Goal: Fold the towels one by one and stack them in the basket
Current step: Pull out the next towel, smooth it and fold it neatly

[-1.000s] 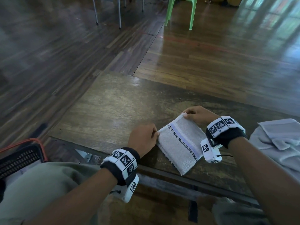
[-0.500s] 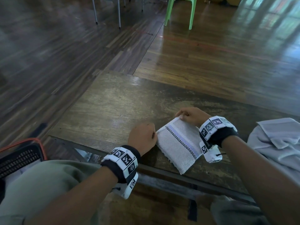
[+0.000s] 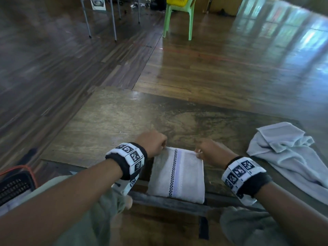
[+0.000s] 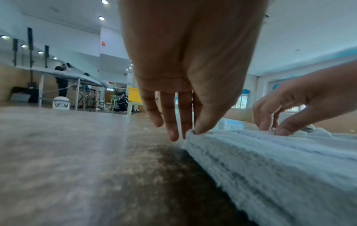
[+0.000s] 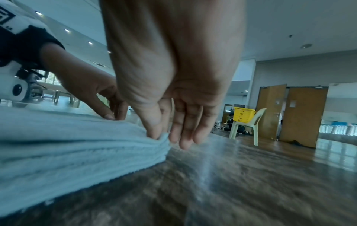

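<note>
A folded white towel (image 3: 177, 174) with a checkered stripe lies on the wooden table (image 3: 110, 125) at its near edge. My left hand (image 3: 153, 143) pinches its far left corner between thumb and forefinger, as the left wrist view shows on the towel (image 4: 270, 160). My right hand (image 3: 211, 151) pinches the far right corner of the same towel (image 5: 67, 137). A dark basket (image 3: 16, 185) with an orange rim sits low at the far left, beside my knee.
A loose heap of pale grey towels (image 3: 287, 153) lies on the table's right side. A green plastic chair (image 3: 177, 18) with a yellow crate (image 5: 242, 114) stands on the wooden floor beyond. Metal table legs (image 3: 99, 16) rise at the back left.
Both hands have turned the folded towel from slanted to square with the table's near edge and drawn it closer. The view has tipped up a little.
</note>
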Tool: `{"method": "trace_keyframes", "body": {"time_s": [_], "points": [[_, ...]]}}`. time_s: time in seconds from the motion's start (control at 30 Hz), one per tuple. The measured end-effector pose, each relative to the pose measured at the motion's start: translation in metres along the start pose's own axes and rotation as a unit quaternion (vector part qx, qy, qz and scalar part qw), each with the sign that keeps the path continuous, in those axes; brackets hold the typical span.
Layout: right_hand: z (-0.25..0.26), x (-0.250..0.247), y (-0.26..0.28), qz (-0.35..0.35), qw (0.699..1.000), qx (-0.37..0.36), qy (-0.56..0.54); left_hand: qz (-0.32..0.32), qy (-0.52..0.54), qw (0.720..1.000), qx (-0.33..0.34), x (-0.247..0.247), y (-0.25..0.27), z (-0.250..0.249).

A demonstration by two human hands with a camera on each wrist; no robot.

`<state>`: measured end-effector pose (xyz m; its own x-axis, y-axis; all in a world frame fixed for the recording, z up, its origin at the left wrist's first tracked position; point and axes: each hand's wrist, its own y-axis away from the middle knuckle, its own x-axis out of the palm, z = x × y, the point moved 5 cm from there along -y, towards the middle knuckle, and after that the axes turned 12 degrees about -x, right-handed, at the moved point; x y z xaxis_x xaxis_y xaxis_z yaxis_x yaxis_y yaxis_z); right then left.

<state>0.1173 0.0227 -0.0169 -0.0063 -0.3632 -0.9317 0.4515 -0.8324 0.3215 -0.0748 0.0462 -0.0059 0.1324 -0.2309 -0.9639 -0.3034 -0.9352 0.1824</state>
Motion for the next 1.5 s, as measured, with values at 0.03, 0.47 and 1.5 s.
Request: {"method": "trace_keyframes", "body": {"time_s": [0.03,0.47,1.5], "points": [[0.0,0.0,0.002,-0.018,1.0,0.001,-0.004,0.0,0.011,1.0,0.002,0.001,0.001,0.0],[-0.009,-0.002,0.013,-0.15,0.974,-0.047,-0.164,-0.021,0.079,0.997,-0.004,0.01,0.004,0.004],[0.054,0.071,0.053,-0.123,0.98,0.13,-0.092,-0.047,0.04,0.997,-0.055,0.078,0.074,-0.026]]}}
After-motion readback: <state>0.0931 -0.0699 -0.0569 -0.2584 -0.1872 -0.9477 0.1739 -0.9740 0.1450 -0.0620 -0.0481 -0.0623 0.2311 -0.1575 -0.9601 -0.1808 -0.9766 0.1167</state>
